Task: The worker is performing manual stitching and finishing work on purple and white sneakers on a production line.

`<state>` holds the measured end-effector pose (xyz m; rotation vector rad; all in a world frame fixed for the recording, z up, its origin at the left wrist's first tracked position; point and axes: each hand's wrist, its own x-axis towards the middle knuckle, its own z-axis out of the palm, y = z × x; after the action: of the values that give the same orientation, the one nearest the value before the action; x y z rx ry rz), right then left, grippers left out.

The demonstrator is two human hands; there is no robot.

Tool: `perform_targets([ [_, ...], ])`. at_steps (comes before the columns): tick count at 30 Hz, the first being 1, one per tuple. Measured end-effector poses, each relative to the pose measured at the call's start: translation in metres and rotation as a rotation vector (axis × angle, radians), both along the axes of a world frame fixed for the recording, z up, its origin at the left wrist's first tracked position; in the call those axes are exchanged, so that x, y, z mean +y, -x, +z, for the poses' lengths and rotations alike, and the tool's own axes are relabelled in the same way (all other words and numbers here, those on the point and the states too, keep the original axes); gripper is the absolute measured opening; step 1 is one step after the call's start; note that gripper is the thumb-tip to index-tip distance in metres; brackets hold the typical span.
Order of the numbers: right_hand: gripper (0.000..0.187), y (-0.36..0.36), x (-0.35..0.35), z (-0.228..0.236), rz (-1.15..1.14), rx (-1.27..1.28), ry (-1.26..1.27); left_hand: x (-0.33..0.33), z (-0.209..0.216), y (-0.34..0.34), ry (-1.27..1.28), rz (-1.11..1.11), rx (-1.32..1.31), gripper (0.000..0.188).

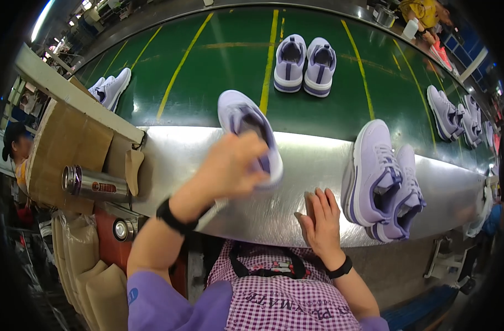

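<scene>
A lavender sneaker [238,105] with a white sole is in my left hand [227,168]. The fingers are bent at its collar and heel opening, slightly smeared by motion, and its toe points away over the green belt. My right hand [322,225] rests by the near edge of the metal table [180,165], fingers stretched out and holding nothing. Just right of it, two lavender sneakers stand side by side, the laced left one [370,165] partly covering the right one [407,193].
Across the table runs a green conveyor belt [219,71] with yellow lines, carrying a pair of lavender sneakers [318,66] and more shoes [445,113] at right. At left are a cardboard box [70,149] and a steel flask [97,185]. A person in yellow [420,14] works beyond the belt.
</scene>
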<state>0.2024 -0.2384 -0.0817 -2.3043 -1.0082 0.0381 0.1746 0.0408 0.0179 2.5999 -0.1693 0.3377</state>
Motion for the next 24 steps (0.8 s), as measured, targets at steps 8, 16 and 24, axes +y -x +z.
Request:
perform_targets([
  [8, 0.077, -0.003, -0.002, 0.060, 0.232, 0.628, -0.260, -0.101, -0.007, 0.099, -0.090, -0.271, 0.081, 0.030],
  [16, 0.069, 0.020, 0.020, 0.067, 0.118, 0.576, -0.218, -0.105, -0.018, 0.078, 0.086, 0.333, -0.364, 0.036],
  [24, 0.064, 0.022, 0.026, 0.067, 0.034, 0.456, -0.162, -0.089, -0.015, 0.066, -0.158, -0.047, -0.314, 0.040],
])
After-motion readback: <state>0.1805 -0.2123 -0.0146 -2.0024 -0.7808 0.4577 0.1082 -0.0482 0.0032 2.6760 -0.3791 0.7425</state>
